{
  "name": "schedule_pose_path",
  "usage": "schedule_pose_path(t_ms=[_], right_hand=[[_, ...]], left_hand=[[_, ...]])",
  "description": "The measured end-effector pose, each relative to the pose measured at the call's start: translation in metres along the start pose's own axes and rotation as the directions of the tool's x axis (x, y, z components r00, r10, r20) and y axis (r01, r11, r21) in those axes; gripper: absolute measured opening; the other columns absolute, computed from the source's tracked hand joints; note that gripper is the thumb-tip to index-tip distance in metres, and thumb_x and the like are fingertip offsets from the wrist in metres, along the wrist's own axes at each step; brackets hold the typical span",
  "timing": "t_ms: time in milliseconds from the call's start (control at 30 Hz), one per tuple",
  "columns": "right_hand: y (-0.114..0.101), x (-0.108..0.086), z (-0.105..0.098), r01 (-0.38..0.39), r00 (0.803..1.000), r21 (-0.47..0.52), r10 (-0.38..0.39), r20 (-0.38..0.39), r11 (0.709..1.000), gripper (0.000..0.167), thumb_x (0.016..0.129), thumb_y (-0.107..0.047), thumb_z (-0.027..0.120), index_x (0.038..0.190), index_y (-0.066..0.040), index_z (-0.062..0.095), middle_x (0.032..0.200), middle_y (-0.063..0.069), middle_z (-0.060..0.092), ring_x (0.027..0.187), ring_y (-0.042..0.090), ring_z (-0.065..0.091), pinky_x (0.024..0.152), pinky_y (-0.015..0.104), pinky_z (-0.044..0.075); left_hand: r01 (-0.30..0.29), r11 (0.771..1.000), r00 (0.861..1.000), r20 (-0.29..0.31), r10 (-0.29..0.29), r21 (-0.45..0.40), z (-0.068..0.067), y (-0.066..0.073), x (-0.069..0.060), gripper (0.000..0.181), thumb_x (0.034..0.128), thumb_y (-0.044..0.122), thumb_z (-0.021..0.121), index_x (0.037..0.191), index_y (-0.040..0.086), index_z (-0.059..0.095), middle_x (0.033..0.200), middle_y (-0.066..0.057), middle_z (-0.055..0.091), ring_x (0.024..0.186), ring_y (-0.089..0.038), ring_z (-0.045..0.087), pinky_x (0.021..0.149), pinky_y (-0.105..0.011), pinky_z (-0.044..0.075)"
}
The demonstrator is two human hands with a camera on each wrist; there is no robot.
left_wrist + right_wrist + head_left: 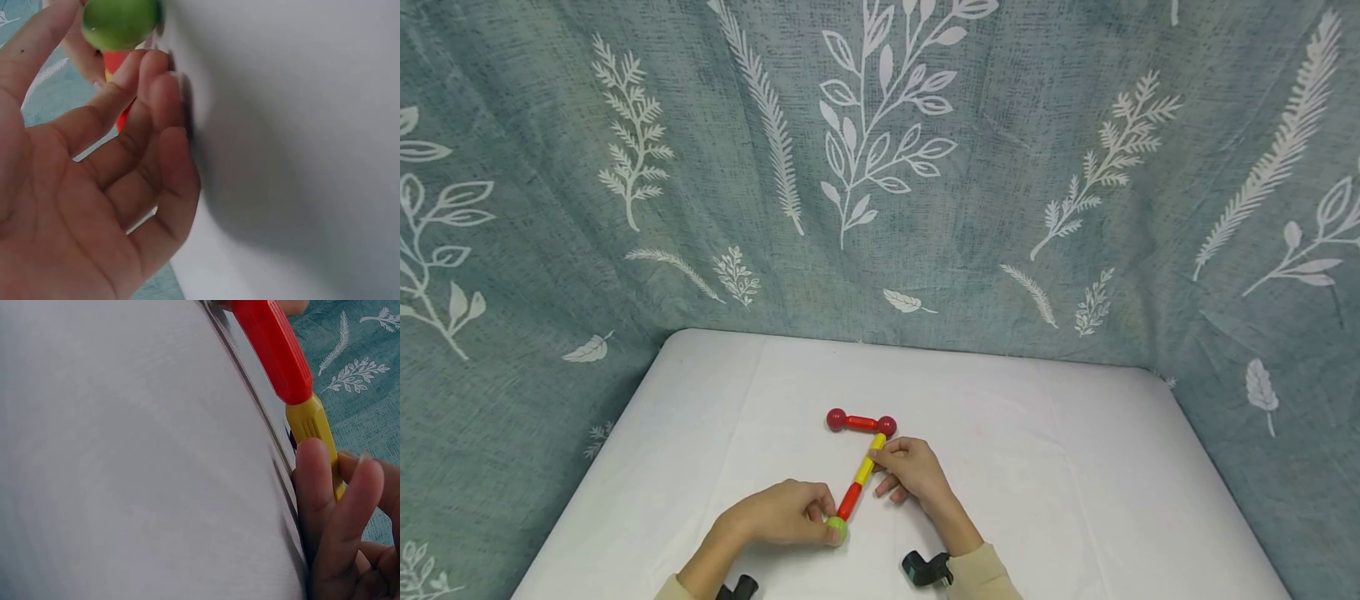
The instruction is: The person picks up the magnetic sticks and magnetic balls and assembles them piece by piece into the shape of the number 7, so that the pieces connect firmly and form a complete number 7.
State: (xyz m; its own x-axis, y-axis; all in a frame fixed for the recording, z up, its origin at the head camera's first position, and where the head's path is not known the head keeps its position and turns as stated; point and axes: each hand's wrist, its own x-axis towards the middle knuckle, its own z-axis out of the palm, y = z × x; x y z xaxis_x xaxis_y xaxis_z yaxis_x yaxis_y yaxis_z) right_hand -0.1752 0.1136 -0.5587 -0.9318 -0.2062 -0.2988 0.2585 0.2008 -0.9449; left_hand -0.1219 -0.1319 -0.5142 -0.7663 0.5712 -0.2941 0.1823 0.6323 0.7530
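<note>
A zigzag chain of toy rods and balls lies on the white table. My left hand (782, 512) pinches the green ball (838, 524) at its near end; the ball shows at the top of the left wrist view. From that ball a red rod (849, 502) runs up to a yellow section (864, 473), which meets a dark red ball (887, 426). My right hand (913, 471) pinches the yellow section between thumb and finger, its other fingers loosely bent. A second red rod (861, 423) leads left to another dark red ball (837, 419).
The white tabletop (1037, 467) reaches back to a green-blue curtain (925, 250) printed with white leaves. Dark camera mounts (925, 568) sit at both wrists, near the table surface.
</note>
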Motion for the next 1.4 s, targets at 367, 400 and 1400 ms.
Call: schedule_pose_path(t_ms=[367,400,1400], right_hand=[[0.0,-0.001,0.001,-0.002,1.0,-0.006,0.002,-0.004,1.0,0.032,0.093,-0.029,0.073,0.1,0.001,0.063,0.079,0.011,0.072,0.053,0.02,0.068,0.042,0.023,0.048],[0.0,-0.001,0.001,-0.003,1.0,-0.007,0.003,-0.004,1.0,0.033,0.093,-0.029,0.073,0.1,0.001,0.063,0.079,0.011,0.072,0.053,0.02,0.068,0.042,0.023,0.048],[0.001,-0.001,-0.001,0.005,1.0,0.003,-0.005,-0.004,1.0,0.033,0.093,-0.029,0.073,0.101,0.001,0.063,0.078,0.011,0.071,0.055,0.022,0.069,0.042,0.024,0.049]], left_hand=[[0.032,0.998,0.939,-0.345,-0.014,0.047,-0.035,0.004,0.035,0.019,0.0918,0.028,0.074,0.104,0.014,0.069,0.088,0.003,0.063,0.077,-0.015,0.057,0.064,-0.032,0.049],[0.041,0.998,0.921,-0.388,-0.022,0.041,-0.037,0.004,0.04,0.022,0.0915,0.026,0.075,0.108,0.013,0.069,0.094,0.001,0.064,0.081,-0.016,0.058,0.066,-0.033,0.05],[0.057,0.996,0.889,-0.457,-0.022,0.062,-0.036,-0.019,0.083,0.031,0.0907,0.016,0.076,0.121,0.012,0.067,0.095,-0.001,0.062,0.078,-0.017,0.052,0.067,-0.034,0.046]])
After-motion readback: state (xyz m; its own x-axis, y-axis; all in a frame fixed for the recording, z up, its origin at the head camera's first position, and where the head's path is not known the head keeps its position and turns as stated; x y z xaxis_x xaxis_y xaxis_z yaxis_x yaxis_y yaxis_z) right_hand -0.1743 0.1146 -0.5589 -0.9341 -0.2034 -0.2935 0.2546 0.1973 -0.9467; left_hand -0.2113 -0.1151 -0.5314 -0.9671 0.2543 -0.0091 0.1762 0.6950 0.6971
